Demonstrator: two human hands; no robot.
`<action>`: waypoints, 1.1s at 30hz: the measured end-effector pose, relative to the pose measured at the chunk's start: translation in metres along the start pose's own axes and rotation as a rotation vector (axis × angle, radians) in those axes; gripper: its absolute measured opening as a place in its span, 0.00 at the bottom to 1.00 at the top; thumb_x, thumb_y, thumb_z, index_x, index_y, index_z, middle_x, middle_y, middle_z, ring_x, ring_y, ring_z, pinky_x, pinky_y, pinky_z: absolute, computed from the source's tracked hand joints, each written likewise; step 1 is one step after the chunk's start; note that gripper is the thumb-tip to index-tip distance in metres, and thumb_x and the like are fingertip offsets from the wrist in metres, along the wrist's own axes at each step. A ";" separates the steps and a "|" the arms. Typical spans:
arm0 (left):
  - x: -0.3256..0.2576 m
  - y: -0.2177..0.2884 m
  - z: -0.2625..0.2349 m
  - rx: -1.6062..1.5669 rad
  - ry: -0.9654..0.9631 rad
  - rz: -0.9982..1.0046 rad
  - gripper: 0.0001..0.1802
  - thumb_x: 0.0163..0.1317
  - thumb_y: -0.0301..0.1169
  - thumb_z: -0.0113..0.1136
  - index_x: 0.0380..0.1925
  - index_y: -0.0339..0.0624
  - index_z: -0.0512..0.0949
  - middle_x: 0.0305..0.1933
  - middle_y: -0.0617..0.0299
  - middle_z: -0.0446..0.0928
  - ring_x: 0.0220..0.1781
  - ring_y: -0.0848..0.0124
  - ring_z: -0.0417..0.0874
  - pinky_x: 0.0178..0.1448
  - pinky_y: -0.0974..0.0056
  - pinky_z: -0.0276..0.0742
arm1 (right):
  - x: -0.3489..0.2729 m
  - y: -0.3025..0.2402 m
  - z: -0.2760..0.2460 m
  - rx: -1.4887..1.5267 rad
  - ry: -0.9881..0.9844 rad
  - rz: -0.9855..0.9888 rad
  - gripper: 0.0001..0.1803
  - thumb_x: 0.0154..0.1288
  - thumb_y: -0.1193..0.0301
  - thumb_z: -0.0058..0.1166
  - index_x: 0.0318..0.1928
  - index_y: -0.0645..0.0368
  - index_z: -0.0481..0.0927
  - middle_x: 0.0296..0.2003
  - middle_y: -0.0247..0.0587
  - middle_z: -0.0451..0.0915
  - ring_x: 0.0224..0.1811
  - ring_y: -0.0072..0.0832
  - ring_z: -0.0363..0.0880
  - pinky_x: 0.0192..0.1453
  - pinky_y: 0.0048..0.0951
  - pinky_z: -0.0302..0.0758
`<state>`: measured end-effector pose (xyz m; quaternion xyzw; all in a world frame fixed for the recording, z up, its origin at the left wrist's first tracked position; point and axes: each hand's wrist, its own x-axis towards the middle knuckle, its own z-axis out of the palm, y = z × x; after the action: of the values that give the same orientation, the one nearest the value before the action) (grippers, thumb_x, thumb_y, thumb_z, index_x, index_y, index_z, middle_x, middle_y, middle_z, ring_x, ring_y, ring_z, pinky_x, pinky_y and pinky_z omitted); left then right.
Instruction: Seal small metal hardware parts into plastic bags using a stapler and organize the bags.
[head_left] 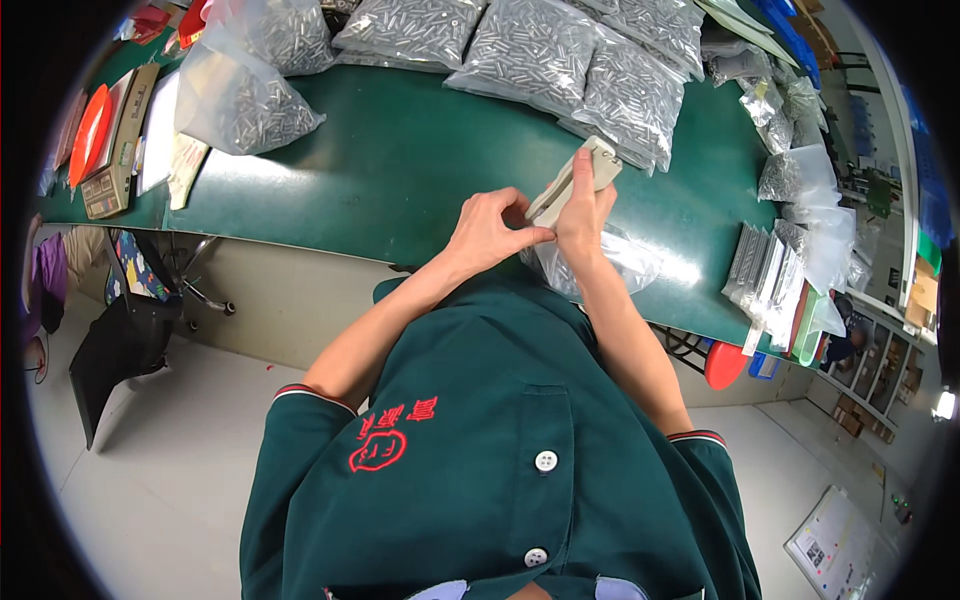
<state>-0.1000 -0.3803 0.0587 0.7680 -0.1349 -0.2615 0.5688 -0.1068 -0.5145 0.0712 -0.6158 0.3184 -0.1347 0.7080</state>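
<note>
Near edge of worktop (400, 180): right hand (585, 215) grips beige holder (580, 180) over clear bag (610, 265); left hand (490, 230) pinches its lower end. Likely risk: tilt spills small parts off edge.

Green desk (400, 170). Clear bags of small metal parts (520, 45) along far edge; one more bag (240, 100) near left end. Papers (158, 130) at left edge. Flat packets (765, 270) stacked at right end.
</note>
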 end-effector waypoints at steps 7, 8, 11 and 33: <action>-0.012 -0.011 0.017 -0.257 0.055 0.058 0.28 0.40 0.38 0.74 0.38 0.31 0.75 0.36 0.57 0.78 0.41 0.69 0.77 0.49 0.64 0.72 | -0.016 -0.035 -0.011 0.043 -0.171 0.033 0.23 0.62 0.53 0.51 0.40 0.62 0.69 0.27 0.43 0.75 0.25 0.29 0.77 0.28 0.30 0.75; -0.011 -0.010 0.022 -0.294 0.075 0.089 0.29 0.40 0.37 0.74 0.39 0.31 0.75 0.38 0.57 0.78 0.42 0.69 0.77 0.50 0.63 0.71 | -0.017 -0.040 -0.018 0.081 -0.124 0.022 0.23 0.62 0.53 0.51 0.42 0.62 0.68 0.28 0.44 0.76 0.26 0.29 0.77 0.30 0.31 0.76; -0.009 -0.006 0.032 -0.277 0.034 0.076 0.25 0.45 0.35 0.70 0.42 0.34 0.75 0.41 0.60 0.78 0.43 0.68 0.77 0.52 0.63 0.71 | 0.008 -0.051 -0.071 0.144 0.003 -0.113 0.19 0.64 0.57 0.50 0.45 0.59 0.68 0.29 0.38 0.75 0.31 0.26 0.76 0.36 0.28 0.74; -0.024 -0.003 0.067 -0.549 -0.020 0.037 0.09 0.60 0.30 0.55 0.32 0.34 0.77 0.58 0.55 0.67 0.58 0.66 0.67 0.61 0.60 0.61 | 0.006 0.004 -0.233 -0.338 -0.574 -0.148 0.22 0.47 0.69 0.66 0.45 0.57 0.76 0.53 0.43 0.70 0.55 0.35 0.69 0.57 0.34 0.66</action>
<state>-0.1570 -0.4211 0.0472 0.5799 -0.0785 -0.2857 0.7589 -0.2469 -0.7007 0.0562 -0.7587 0.0782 0.0480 0.6449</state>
